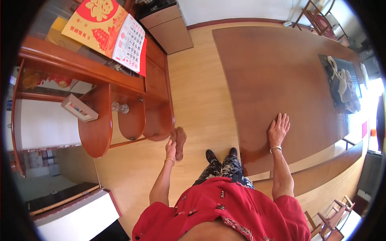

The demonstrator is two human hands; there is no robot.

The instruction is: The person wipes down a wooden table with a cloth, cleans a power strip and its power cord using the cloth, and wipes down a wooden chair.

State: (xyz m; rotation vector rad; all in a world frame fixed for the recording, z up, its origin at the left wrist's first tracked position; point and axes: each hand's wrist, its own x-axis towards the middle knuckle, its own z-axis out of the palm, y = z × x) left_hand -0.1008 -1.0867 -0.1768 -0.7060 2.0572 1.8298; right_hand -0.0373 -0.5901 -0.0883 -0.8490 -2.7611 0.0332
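My left hand (171, 149) is closed on a brown cloth (180, 140), which hangs bunched beside the rounded end of a reddish-brown wooden cabinet (157, 120). Its edges are a little blurred. My right hand (278, 130) lies flat on the brown tabletop (257, 88), fingers stretched out and holding nothing. A bracelet circles each wrist.
On the cabinet are a red and gold calendar (116, 36), a tilted box-like frame (79, 107) and small glassware (120, 107). Dark and pale fabric (343, 88) lies at the table's far right. Wooden chairs (319, 20) stand beyond, with a bench (329, 162) alongside.
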